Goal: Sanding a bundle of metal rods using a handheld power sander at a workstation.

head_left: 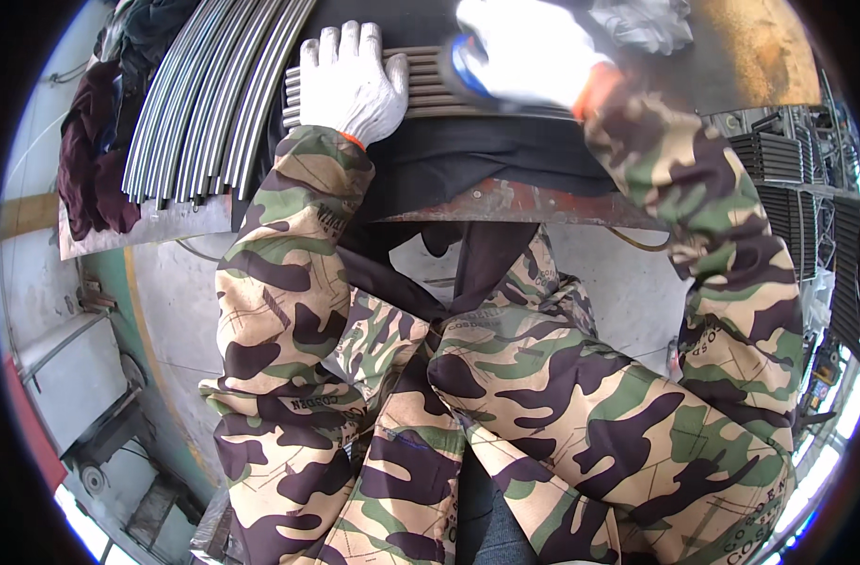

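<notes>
Cloth [96,160], maroon and crumpled, hung well left of the grey rods [424,68], and between them lay a batch of long metal bars [213,104]. Then came the left hand [353,89], white-gloved, palm down across the rods' left end, its fingers straight, spread and clasping nothing! The rods themselves lay side by side on the bench [534,202], black fabric [486,146] bunched on their near side. Over their right stretch, the right hand [524,56] blurred, against a blue-and-dark object [466,68]; whether its fingers gripped it, I couldn't tell. Clear plastic [645,24] sat beyond the rods, rightward.
</notes>
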Motion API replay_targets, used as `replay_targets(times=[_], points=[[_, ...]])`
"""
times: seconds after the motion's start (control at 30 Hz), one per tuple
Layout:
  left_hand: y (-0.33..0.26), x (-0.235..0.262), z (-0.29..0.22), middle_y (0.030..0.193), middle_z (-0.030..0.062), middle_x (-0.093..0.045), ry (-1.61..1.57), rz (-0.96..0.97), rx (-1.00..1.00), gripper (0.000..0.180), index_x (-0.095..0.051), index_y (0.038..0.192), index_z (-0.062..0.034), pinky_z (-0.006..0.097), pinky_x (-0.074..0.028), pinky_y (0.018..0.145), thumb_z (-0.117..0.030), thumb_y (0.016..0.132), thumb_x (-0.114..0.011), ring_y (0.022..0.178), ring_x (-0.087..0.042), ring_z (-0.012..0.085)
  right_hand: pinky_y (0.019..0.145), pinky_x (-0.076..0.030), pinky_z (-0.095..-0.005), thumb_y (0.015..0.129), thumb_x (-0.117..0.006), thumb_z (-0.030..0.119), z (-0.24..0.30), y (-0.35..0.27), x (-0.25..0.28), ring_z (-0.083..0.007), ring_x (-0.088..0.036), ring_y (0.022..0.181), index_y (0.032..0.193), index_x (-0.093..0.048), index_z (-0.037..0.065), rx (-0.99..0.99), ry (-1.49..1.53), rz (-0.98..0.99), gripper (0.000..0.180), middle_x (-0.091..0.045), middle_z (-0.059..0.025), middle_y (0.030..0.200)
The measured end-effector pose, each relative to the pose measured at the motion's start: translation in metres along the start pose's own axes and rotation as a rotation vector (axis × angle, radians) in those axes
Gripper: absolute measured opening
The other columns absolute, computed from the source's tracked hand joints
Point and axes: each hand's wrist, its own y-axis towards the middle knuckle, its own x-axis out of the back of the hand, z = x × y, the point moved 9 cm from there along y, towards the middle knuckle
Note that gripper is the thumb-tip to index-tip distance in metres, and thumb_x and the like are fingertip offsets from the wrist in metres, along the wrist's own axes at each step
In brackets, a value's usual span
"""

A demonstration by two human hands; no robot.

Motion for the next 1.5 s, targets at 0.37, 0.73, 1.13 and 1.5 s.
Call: replay_targets(times=[0.37,0.73,1.13,1.5], points=[[0.014,-0.008,0.000,0.126,0.0196,-0.069,0.034,-0.061,-0.046,0.042,-0.067,0.125,0.0017,0.052,-0.046,0.101,-0.030,0.098,-0.059,0.114,-0.063,0.0382,0.076,-0.061,-0.0514,0.091,-0.065,0.031,-0.012,-0.027,-0.012,-0.0353,-0.073,0.090,0.117,-0.068,0.012,0.072,-0.029,-0.046,0.032,-0.068,-0.0156,0.102],[0.003,-0.020,-0.003,0.151,0.0266,-0.055,-0.107,0.277,-0.121,0.058,-0.054,0.147,0.0030,0.055,-0.031,0.123,-0.033,0.102,-0.057,0.142,-0.048,0.0464,0.078,-0.060,-0.0515,0.089,-0.065,0.029,-0.011,-0.033,-0.005,-0.0404,-0.073,0.093,0.104,-0.075,0.009,0.058,0.227,0.070,0.027,-0.071,-0.0210,0.098],[0.011,-0.028,0.003,0.154,0.0255,-0.052,0.038,0.305,0.049,0.058,-0.053,0.148,0.0046,0.055,-0.028,0.124,-0.035,0.106,-0.050,0.145,-0.045,0.0446,0.076,-0.058,-0.0524,0.086,-0.068,0.028,-0.045,-0.055,-0.001,-0.0384,-0.071,0.095,0.105,-0.073,0.009,-0.005,0.165,-0.012,0.028,-0.069,-0.0192,0.101],[0.024,-0.016,-0.012,0.136,0.0239,-0.064,-0.010,0.047,-0.069,0.049,-0.063,0.132,0.0035,0.055,-0.041,0.112,-0.032,0.098,-0.059,0.128,-0.057,0.0426,0.080,-0.057,-0.0505,0.092,-0.064,0.028,-0.091,-0.048,-0.011,-0.0385,-0.069,0.090,0.113,-0.066,0.008,-0.052,-0.036,-0.002,0.029,-0.066,-0.0192,0.103]])
